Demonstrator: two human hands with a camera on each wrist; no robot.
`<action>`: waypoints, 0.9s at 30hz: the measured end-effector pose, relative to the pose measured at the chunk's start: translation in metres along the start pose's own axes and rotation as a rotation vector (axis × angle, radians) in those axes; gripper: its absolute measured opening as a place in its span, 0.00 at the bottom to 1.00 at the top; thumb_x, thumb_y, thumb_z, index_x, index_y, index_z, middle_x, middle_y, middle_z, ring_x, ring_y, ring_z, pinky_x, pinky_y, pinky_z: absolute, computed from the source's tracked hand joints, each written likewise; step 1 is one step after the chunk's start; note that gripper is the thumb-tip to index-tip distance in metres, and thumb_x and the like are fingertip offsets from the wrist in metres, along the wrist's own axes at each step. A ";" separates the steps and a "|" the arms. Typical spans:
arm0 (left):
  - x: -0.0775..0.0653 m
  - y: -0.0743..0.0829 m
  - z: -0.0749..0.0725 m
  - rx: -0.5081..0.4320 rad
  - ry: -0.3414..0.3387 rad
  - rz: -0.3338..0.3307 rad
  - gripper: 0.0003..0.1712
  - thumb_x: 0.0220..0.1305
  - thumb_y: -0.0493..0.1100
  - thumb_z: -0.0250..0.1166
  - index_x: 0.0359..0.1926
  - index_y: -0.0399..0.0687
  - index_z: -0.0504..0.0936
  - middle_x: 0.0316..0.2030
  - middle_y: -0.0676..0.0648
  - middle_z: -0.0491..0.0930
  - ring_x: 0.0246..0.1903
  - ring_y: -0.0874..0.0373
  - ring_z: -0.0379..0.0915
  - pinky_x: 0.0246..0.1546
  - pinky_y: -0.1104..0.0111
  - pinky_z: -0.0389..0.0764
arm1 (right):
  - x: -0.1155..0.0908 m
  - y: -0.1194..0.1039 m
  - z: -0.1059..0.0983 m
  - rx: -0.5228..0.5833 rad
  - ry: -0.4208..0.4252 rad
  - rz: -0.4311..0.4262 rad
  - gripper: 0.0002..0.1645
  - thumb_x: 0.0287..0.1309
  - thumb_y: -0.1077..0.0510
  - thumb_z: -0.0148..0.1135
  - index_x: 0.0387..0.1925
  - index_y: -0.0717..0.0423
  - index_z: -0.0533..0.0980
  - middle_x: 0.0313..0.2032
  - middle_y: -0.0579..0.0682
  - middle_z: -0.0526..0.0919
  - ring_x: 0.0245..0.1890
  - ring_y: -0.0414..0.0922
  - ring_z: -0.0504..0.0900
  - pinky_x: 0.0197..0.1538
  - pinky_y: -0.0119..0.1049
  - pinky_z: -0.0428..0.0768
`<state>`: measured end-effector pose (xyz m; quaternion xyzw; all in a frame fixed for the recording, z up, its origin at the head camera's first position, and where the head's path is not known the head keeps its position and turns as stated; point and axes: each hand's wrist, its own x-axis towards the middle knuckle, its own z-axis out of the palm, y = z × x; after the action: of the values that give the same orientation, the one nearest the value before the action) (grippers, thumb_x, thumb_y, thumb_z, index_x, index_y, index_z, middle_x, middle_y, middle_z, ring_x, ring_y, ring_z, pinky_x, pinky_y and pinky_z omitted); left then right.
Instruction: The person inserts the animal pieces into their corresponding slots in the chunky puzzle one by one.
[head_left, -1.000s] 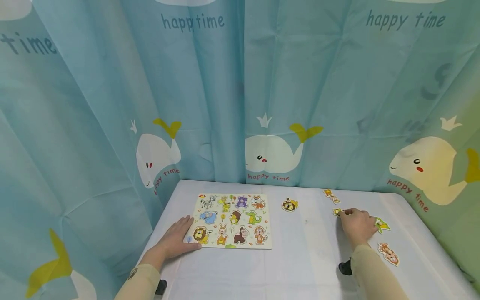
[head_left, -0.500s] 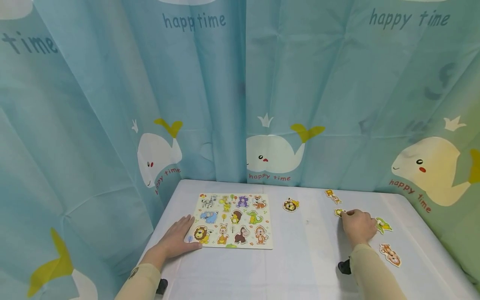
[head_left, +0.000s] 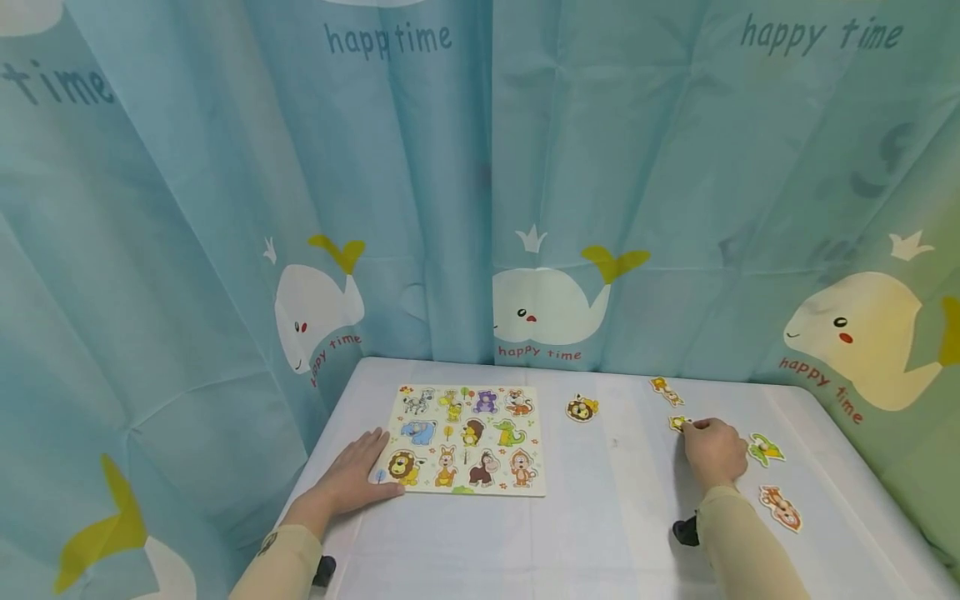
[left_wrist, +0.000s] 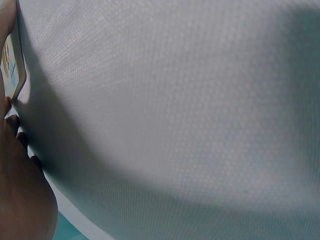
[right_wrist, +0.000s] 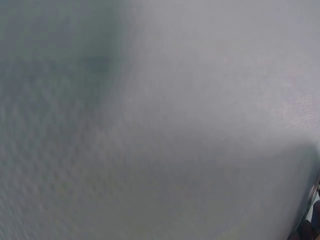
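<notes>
The puzzle board (head_left: 465,479), printed with cartoon animals in rows, lies flat on the table. My left hand (head_left: 354,477) rests at its left side, fingers extended along the edge and thumb at the near corner. In the left wrist view, part of this hand (left_wrist: 25,200) shows beside the board's corner (left_wrist: 17,75). My right hand (head_left: 716,452) pinches a small yellow puzzle piece (head_left: 677,423) between thumb and fingers, over the right part of the table. Most of that piece is hidden by the fingers. Only dark fingertips (right_wrist: 306,230) enter the right wrist view, at its lower right corner.
A lion piece (head_left: 581,408) lies right of the board. Around my right hand lie an orange piece (head_left: 666,390), a green crocodile piece (head_left: 765,449) and a brown-orange piece (head_left: 782,508). A blue whale-print curtain (head_left: 420,183) hangs behind the white table (head_left: 585,542).
The right hand shifts very slightly, keeping its pinch on the yellow puzzle piece; more of the crocodile piece shows beside it. The left hand stays in place.
</notes>
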<state>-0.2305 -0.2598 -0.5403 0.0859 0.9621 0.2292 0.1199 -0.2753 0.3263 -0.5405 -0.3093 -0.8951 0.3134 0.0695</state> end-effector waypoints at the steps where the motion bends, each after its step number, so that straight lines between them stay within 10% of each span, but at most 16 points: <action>1: 0.000 0.000 0.000 0.001 0.000 -0.001 0.66 0.54 0.71 0.71 0.80 0.39 0.54 0.79 0.37 0.50 0.78 0.37 0.42 0.77 0.44 0.47 | 0.000 0.000 0.000 -0.001 0.003 0.002 0.20 0.70 0.55 0.57 0.47 0.72 0.78 0.44 0.70 0.78 0.48 0.66 0.70 0.49 0.64 0.69; 27: -0.002 0.003 -0.002 0.005 0.001 -0.001 0.65 0.54 0.70 0.72 0.80 0.39 0.54 0.79 0.36 0.50 0.78 0.36 0.42 0.77 0.43 0.47 | 0.006 0.004 0.004 0.017 -0.021 -0.042 0.22 0.71 0.55 0.55 0.53 0.70 0.80 0.49 0.68 0.78 0.51 0.64 0.68 0.51 0.62 0.68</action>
<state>-0.2283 -0.2587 -0.5373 0.0857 0.9627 0.2270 0.1195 -0.2794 0.3305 -0.5462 -0.2864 -0.8995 0.3226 0.0691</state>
